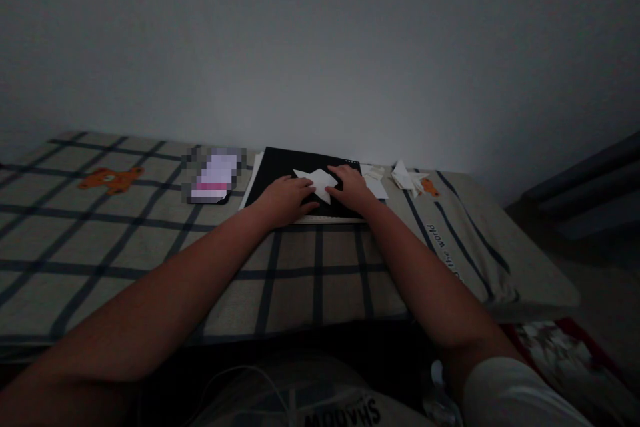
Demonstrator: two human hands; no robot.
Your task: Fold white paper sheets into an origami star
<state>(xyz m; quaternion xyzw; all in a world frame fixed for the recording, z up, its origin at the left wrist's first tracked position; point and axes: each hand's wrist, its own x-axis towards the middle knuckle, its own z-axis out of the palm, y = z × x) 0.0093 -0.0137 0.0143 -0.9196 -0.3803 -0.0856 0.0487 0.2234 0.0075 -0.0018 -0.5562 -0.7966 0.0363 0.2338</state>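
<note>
A folded piece of white paper (323, 183) with pointed corners lies on a black-covered book or folder (273, 170). My left hand (289, 200) holds the paper's left side, fingertips on it and the thumb lower down near the cover's front edge. From the right, my right hand (351, 188) grips the other side between thumb and fingers, the index finger reaching toward its far edge. The fingers partly hide the paper's outer points, so the finer folds cannot be made out.
A lit phone (215, 177), partly pixelated, lies left of the black cover. Loose white paper (376, 185) pokes out at the cover's right, and a folded paper figure (407, 179) sits beyond it. A checked cloth (295, 273) covers the table against a grey wall (300, 47).
</note>
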